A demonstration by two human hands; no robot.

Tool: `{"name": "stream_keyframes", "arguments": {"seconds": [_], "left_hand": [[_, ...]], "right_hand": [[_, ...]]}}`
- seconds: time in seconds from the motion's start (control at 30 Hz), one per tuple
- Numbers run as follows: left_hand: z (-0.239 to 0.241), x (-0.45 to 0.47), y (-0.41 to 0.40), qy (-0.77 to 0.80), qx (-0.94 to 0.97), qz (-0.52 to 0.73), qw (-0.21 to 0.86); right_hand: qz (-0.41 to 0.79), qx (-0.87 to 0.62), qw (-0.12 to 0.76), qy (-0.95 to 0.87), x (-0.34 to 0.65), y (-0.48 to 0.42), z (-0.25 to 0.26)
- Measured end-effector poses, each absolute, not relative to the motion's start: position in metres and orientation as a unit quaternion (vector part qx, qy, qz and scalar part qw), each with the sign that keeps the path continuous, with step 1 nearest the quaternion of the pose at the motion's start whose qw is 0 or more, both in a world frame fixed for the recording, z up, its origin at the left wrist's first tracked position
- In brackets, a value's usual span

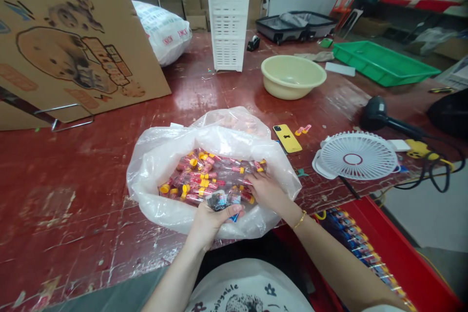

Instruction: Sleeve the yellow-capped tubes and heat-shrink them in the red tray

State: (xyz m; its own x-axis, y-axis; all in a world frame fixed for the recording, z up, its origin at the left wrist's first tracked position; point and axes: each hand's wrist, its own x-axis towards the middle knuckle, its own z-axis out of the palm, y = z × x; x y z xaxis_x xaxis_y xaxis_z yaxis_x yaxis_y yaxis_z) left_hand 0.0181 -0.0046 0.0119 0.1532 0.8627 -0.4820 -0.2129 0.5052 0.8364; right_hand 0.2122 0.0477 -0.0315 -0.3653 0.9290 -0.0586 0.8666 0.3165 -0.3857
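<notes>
A translucent white plastic bag [153, 204] lies wide open at the table's front edge. Inside it are many small clear tubes [201, 183] with yellow caps and red-pink printing. My left hand [210, 219] rests over the bag's near rim, its thumb pressed onto a small printed packet [219, 200] in dark and blue colours. My right hand [265, 190] reaches into the bag's right side. Its fingers curl down among the tubes, and whatever they grip is hidden.
A yellow phone [287, 138] and small pink-yellow pieces [302, 129] lie right of the bag. Further right are a white fan grille [354, 156] and a black hair dryer [380, 114]. Behind stand a cream basin [292, 78], white rack [228, 19], green tray [383, 66] and cardboard box [139, 58].
</notes>
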Motion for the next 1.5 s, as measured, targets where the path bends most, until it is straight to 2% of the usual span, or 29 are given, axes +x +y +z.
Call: {"name": "stream_keyframes", "arguments": {"seconds": [0.07, 0.23, 0.33, 0.4, 0.57, 0.77, 0.87, 0.97, 1.1, 1.27, 1.5], "left_hand": [[0.013, 0.018, -0.004, 0.519, 0.331, 0.392, 0.683], [0.014, 0.016, -0.001, 0.504, 0.384, 0.387, 0.67], [0.014, 0.016, -0.001, 0.513, 0.39, 0.379, 0.665], [0.013, 0.017, -0.001, 0.513, 0.393, 0.377, 0.664], [0.012, 0.018, -0.002, 0.509, 0.383, 0.376, 0.673], [0.008, 0.018, -0.001, 0.516, 0.374, 0.368, 0.677], [0.008, 0.018, -0.001, 0.521, 0.379, 0.361, 0.674], [0.011, 0.019, -0.003, 0.523, 0.369, 0.364, 0.677], [0.016, 0.024, -0.006, 0.509, 0.289, 0.379, 0.716], [0.02, 0.036, -0.001, 0.498, 0.166, 0.403, 0.749], [0.021, 0.038, -0.001, 0.472, 0.19, 0.402, 0.761]], "right_hand": [[0.216, -0.552, 0.128, -0.795, 0.216, 0.05, -0.027], [0.42, -0.46, 0.384, -0.681, 0.227, 0.052, 0.005], [0.457, -0.415, 0.454, -0.643, 0.226, 0.047, 0.029], [0.445, -0.41, 0.454, -0.654, 0.223, 0.045, 0.04], [0.396, -0.411, 0.389, -0.723, 0.219, 0.046, 0.046], [0.327, -0.45, 0.399, -0.729, 0.219, 0.046, 0.046], [0.376, -0.44, 0.376, -0.723, 0.218, 0.044, 0.047], [0.483, -0.422, 0.372, -0.671, 0.216, 0.046, 0.042], [0.565, -0.413, 0.375, -0.608, 0.212, 0.045, 0.028], [0.548, -0.363, 0.379, -0.652, 0.193, 0.016, 0.01], [0.458, -0.476, 0.435, -0.612, 0.169, -0.01, -0.005]]}}
